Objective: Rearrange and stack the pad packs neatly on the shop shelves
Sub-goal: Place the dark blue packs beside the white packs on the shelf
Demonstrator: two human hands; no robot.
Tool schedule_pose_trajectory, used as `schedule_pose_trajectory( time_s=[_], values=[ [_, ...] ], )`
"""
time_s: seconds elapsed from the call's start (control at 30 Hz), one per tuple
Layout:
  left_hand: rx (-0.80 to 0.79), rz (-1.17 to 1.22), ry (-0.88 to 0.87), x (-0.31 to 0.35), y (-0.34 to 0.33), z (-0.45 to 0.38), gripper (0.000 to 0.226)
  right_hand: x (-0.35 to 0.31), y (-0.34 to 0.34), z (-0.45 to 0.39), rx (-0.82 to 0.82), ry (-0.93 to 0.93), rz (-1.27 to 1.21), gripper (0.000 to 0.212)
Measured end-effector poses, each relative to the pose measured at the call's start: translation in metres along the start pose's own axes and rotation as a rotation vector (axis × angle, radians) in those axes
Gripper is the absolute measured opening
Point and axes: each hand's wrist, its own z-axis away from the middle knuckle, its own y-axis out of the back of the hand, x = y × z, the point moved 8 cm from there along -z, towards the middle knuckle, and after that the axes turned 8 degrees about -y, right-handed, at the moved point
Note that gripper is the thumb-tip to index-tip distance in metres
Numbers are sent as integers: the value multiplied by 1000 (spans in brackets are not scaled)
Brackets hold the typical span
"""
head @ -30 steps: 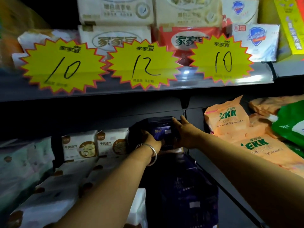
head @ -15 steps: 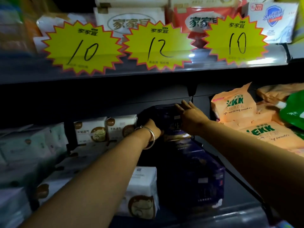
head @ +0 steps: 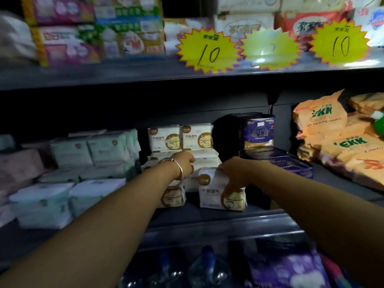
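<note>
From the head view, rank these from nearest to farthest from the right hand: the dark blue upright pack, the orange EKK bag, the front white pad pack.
1. Front white pad pack: under the right hand, gripped.
2. Dark blue upright pack: behind, slightly right.
3. Orange EKK bag: far right.

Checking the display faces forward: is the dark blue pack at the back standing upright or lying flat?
Upright. The dark blue pack shows its printed front to the aisle, standing on flat dark blue packs. Neither hand touches it.
</note>
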Motion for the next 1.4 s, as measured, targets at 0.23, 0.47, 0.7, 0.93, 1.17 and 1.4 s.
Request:
schedule_pose_trajectory(
  time_s=[0.23,0.47,0.7,0.93,1.17,1.4],
  values=[
    [5,-54,-47,-17,2,26,42,-34,-2,-11,191,23,-159,52],
    [-130,-155,-48,-24,-7,28,39,-43,-1,-22,174,25,-90,68],
    [-192,-196,-84,-30,-11,26,45,-49,-5,-29,171,36,-124,71],
    [-205,13,44,-67,12,6,76,-60,20,-51,-75,98,-225,63],
    [-94,-77,124,-111,21,-38,48,-36,10,-100,-57,-105,-109,58],
    [-116,-103,157,-135,3,-76,42,-45,11,-128,-35,-79,-352,39]
  ],
)
